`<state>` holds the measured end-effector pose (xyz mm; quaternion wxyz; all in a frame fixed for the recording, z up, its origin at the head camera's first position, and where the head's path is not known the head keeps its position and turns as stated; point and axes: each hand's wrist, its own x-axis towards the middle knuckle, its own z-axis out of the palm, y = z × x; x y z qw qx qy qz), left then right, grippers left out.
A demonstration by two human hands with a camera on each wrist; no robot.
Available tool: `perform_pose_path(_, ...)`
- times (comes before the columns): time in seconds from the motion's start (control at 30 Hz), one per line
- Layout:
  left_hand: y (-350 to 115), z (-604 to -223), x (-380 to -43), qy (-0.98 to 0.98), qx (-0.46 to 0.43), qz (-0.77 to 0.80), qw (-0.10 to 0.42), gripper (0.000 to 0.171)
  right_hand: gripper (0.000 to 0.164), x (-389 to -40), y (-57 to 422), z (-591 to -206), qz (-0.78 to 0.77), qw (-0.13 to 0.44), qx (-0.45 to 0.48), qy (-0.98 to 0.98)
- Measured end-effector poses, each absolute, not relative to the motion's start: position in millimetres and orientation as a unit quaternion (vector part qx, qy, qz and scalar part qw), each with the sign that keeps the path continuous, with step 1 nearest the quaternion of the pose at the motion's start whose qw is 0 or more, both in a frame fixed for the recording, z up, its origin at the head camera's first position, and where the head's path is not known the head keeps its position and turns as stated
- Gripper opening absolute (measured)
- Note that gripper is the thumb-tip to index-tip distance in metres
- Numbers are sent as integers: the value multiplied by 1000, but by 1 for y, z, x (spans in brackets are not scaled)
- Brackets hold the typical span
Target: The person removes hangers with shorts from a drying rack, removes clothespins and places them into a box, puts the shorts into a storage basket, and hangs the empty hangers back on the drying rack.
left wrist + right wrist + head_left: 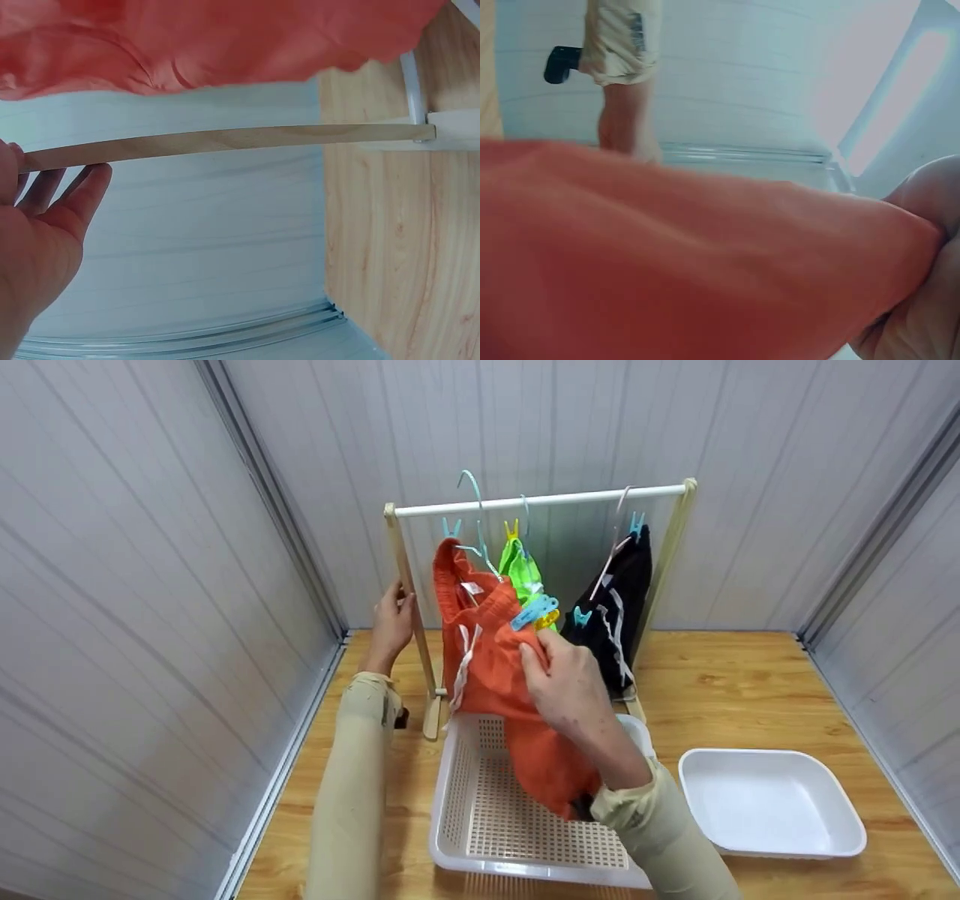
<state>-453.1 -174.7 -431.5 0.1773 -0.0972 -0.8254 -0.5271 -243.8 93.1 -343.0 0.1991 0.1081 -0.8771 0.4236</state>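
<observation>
In the head view my right hand (574,686) pinches the waistband of orange shorts (487,675) at the right side, just below a light blue clothespin (534,612). The shorts drape from a pale teal hanger (478,514), its hook rising above the white rod (570,499). A second blue clothespin (451,528) is at their far left corner. My left hand (394,619) grips the left wooden post (417,637) of the drying rack; the left wrist view shows fingers on both sides of that post. Orange cloth covers most of the right wrist view.
Green clothing (517,566) with yellow clothespins and black shorts (637,577) with blue ones hang farther right on the rack. Under the orange shorts stands a white perforated basket (450,840). A white tray (772,802) lies right of it. Panelled walls enclose the wooden floor.
</observation>
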Motion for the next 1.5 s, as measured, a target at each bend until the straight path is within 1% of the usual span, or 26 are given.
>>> perform_pose_path(0.1,-176,-427,-453,-828,-96,-530,156,37,24,-234,106,-337,430,196,110,-874)
perform_pose_path(0.17,-179,-423,-449,-837,-83,-524,138,40,24,-229,114,-333,439,195,115,-870)
perform_pose_path(0.23,-182,-418,-444,-844,-66,-515,133,44,24,-223,123,-330,447,192,122,-865)
perform_pose_path(0.27,-185,-416,-440,-849,-57,-508,137,46,23,-221,127,-329,454,187,126,-862)
perform_pose_path(0.33,-189,-409,-433,-852,-46,-496,161,46,20,-217,136,-327,473,175,139,-852)
perform_pose_path(0.43,-192,-397,-421,-853,-53,-478,202,36,15,-211,149,-323,500,153,160,-837)
perform_pose_path(0.53,-195,-385,-407,-852,-86,-471,212,30,12,-207,161,-322,521,138,181,-823)
perform_pose_path(0.63,-197,-377,-391,-850,-123,-475,192,30,12,-202,173,-322,533,133,208,-809)
perform_pose_path(0.8,-199,-370,-366,-848,-177,-480,140,36,18,-198,196,-324,534,136,270,-790)
perform_pose_path(0.9,-198,-369,-355,-844,-212,-478,117,38,21,-199,212,-327,530,133,302,-781)
perform_pose_path(1.0,-196,-370,-347,-837,-239,-480,106,37,21,-201,227,-330,536,116,322,-772)
perform_pose_path(1.23,-186,-375,-335,-828,-253,-487,113,40,21,-218,256,-346,564,84,398,-719)
perform_pose_path(1.3,-181,-375,-329,-823,-256,-494,112,37,18,-223,264,-353,582,72,412,-697)
perform_pose_path(1.4,-174,-370,-316,-810,-261,-513,113,27,15,-229,273,-360,594,61,416,-686)
perform_pose_path(1.5,-170,-364,-300,-797,-260,-531,124,20,16,-234,279,-364,588,63,415,-691)
